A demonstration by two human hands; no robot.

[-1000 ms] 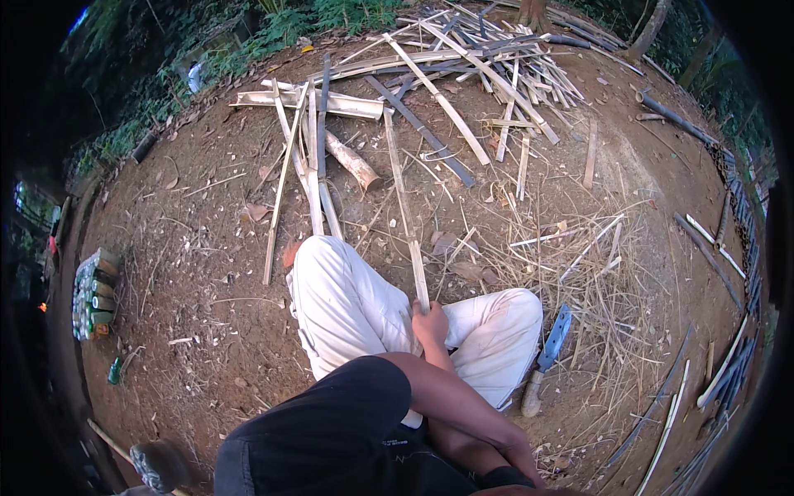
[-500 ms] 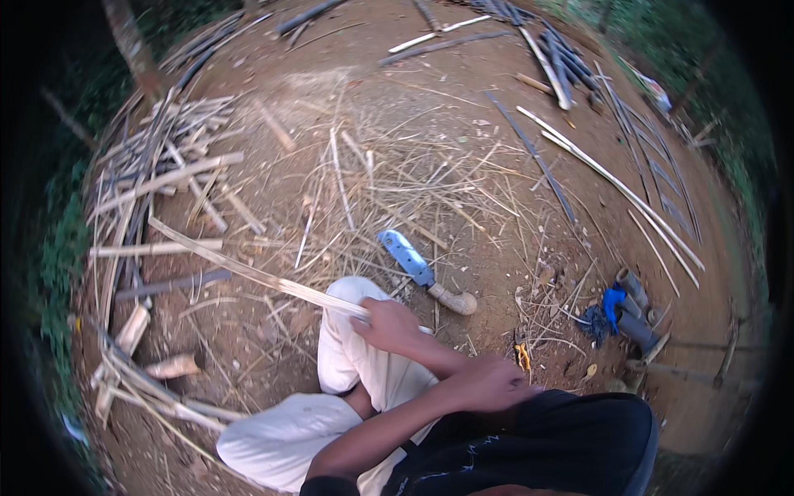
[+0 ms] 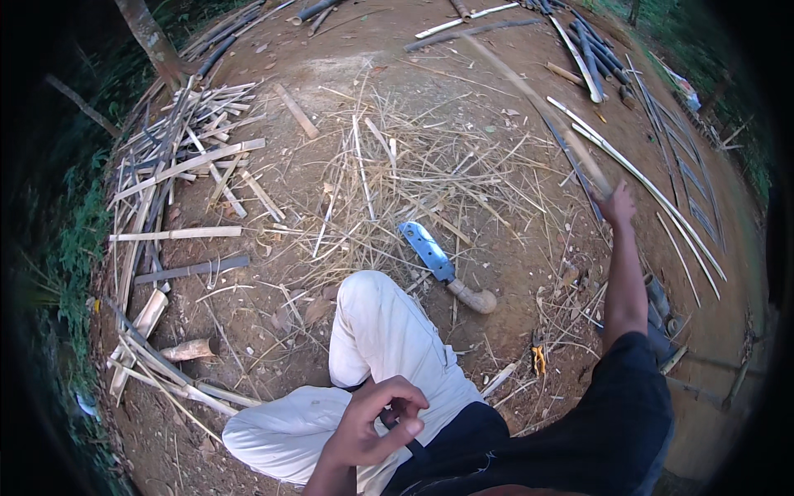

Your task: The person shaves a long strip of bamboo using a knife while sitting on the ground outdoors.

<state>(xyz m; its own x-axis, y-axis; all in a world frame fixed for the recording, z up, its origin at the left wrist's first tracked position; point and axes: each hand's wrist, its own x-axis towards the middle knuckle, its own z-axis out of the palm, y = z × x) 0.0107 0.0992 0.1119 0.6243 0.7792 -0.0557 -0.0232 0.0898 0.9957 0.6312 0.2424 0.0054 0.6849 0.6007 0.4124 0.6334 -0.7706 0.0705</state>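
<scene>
My right hand (image 3: 619,205) is stretched far out to the right. At its fingers is the near end of a long pale bamboo strip (image 3: 529,91), smeared by motion, which runs up and leftward over the ground. My left hand (image 3: 376,426) is above my lap, its fingers curved and the thumb apart from them, with no held thing visible. A dark shape, perhaps my belt, shows behind the left fingers. On the dirt beyond my raised knee lies a machete (image 3: 428,250) with a broad metal blade and a curved wooden handle.
Split bamboo pieces (image 3: 186,165) are heaped at the left. Thin shavings (image 3: 413,174) litter the ground ahead. Pale strips (image 3: 645,178) lie at the right, dark bamboo poles (image 3: 600,54) farther off. An orange-handled tool (image 3: 538,360) lies beside my right sleeve.
My right hand has swung from my knee far to the right with the bamboo strip. The left hand has moved back from my right arm to above my lap. The view has shifted slightly.
</scene>
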